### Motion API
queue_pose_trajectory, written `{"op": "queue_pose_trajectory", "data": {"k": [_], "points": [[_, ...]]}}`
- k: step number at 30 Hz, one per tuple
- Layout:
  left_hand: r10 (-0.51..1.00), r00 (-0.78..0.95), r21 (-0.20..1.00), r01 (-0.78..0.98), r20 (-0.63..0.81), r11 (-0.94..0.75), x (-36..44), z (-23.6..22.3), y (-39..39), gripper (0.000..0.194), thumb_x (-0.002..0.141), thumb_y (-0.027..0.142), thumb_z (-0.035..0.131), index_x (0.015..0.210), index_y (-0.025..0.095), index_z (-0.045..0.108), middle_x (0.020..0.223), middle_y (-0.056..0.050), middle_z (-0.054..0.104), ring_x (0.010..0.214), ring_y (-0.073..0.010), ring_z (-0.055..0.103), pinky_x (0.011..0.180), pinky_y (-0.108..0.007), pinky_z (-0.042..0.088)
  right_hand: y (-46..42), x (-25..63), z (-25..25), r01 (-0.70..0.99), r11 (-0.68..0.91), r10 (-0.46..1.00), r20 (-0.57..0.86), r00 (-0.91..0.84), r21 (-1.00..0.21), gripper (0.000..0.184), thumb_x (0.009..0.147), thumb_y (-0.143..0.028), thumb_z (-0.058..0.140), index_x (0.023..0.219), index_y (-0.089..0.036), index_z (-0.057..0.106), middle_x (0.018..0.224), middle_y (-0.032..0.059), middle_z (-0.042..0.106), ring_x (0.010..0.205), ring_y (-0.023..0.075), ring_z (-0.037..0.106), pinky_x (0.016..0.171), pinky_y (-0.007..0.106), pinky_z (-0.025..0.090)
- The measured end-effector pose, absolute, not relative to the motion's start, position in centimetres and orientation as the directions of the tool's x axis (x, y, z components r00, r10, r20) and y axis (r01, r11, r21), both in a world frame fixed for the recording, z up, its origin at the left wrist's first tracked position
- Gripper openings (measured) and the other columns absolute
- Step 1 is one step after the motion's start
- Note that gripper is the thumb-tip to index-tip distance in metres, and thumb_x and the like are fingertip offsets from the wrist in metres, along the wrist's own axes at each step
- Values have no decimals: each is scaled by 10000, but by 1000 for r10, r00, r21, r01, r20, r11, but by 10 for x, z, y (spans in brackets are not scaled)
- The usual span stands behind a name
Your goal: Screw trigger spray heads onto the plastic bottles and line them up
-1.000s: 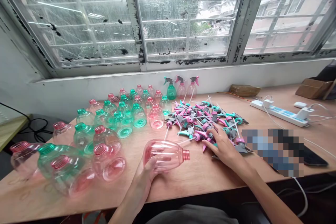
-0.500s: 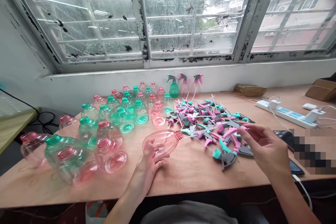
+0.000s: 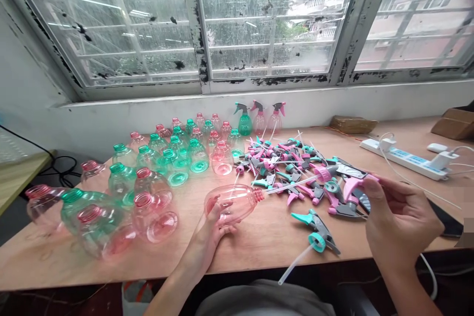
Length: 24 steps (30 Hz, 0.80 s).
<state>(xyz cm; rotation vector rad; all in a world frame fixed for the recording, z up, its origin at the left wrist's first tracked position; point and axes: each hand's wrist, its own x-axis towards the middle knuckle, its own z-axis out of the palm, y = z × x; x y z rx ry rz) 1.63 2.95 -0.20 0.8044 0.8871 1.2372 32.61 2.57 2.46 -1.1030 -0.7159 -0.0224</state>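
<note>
My left hand (image 3: 217,217) is wrapped round a clear pink bottle (image 3: 233,202), tilted on its side with the open neck toward the right. In my right hand (image 3: 402,217) is a pink and grey spray trigger head (image 3: 342,175), gripped by its trigger end. Its thin clear tube points left, the tip at the bottle's mouth; whether it has entered cannot be made out. Below lies a teal and grey spray head (image 3: 316,237), its tube reaching over the table's front edge. A pile of pink, teal and grey spray heads (image 3: 281,163) lies behind.
Several pink and green bottles (image 3: 177,165) stand on the table at the left. Three bottles with spray heads (image 3: 259,118) stand against the wall. At the right are a white power strip (image 3: 403,158), a brown package (image 3: 353,125), a cardboard box (image 3: 454,123) and a dark phone (image 3: 446,219).
My right hand has drawn a pink spray head out of the pile, moving right and nearer. The teal spray head has turned and shifted toward the front edge. The bottle has moved slightly right.
</note>
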Motion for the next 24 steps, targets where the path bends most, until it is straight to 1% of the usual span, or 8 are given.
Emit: {"op": "queue_pose_trajectory", "data": {"k": [5, 8, 10, 12, 14, 18, 21, 24], "points": [[987, 108, 889, -432, -116, 152, 16, -3, 31, 601, 862, 561, 742, 1317, 216, 556, 1358, -145, 618, 972, -255, 716, 696, -306, 549, 21, 311, 13, 341, 484, 492, 573, 655, -806, 325, 794, -489, 858, 924, -214, 744, 955, 103, 793, 800, 297, 765, 683, 431, 649], [987, 107, 881, -448, -117, 153, 14, -2, 30, 622, 851, 597, 734, 1307, 216, 549, 1327, -148, 632, 938, -246, 718, 690, -305, 547, 9, 294, -4, 205, 556, 678, 582, 449, -806, 220, 863, -399, 821, 946, -230, 706, 1048, 98, 786, 950, 288, 775, 781, 383, 671], [987, 108, 875, -458, -117, 154, 13, -2, 29, 599, 857, 619, 713, 1266, 207, 565, 1293, -150, 649, 885, -226, 716, 680, -302, 544, -2, 284, -22, 84, 547, 777, 542, 321, -833, 204, 911, -331, 782, 1059, -263, 659, 1183, 93, 754, 1113, 279, 731, 872, 361, 657], [988, 107, 876, -460, -110, 147, 13, -3, 29, 571, 865, 615, 706, 1236, 198, 585, 1279, -148, 656, 878, -218, 708, 678, -300, 542, -11, 277, -42, 47, 535, 811, 529, 249, -843, 272, 943, -299, 744, 1183, -270, 619, 1300, 108, 698, 1250, 290, 657, 1006, 393, 596], [991, 96, 883, -452, -93, 127, 13, -4, 28, 558, 859, 569, 741, 1249, 200, 592, 1275, -137, 652, 886, -215, 700, 682, -299, 541, -17, 274, -57, 39, 495, 844, 491, 214, -868, 298, 985, -294, 684, 1267, -282, 588, 1359, 117, 649, 1229, 291, 664, 1035, 417, 571], [996, 69, 900, -429, -53, 78, 16, -4, 27, 546, 878, 474, 764, 1319, 227, 560, 1253, -105, 649, 883, -202, 689, 712, -306, 540, -9, 274, -57, 238, 493, 843, 528, 107, -837, 157, 1018, -349, 606, 1145, -286, 674, 1430, 119, 559, 1375, 367, 510, 1131, 538, 446], [998, 41, 910, -410, -45, 58, 15, -2, 27, 503, 909, 485, 720, 1311, 227, 564, 1256, -105, 666, 922, -213, 692, 761, -319, 541, 6, 270, -38, 333, 438, 888, 460, -16, -835, 231, 1016, -391, 593, 1224, -318, 661, 1523, 108, 489, 1452, 383, 402, 1173, 618, 341], [999, 37, 922, -386, -27, 39, 14, -1, 26, 484, 914, 485, 711, 1303, 226, 584, 1278, -108, 676, 993, -236, 694, 772, -318, 544, 18, 265, -25, 324, 388, 921, 377, -98, -863, 281, 1009, -450, 599, 1230, -309, 699, 1590, 107, 451, 1488, 388, 355, 1206, 607, 280]]}}
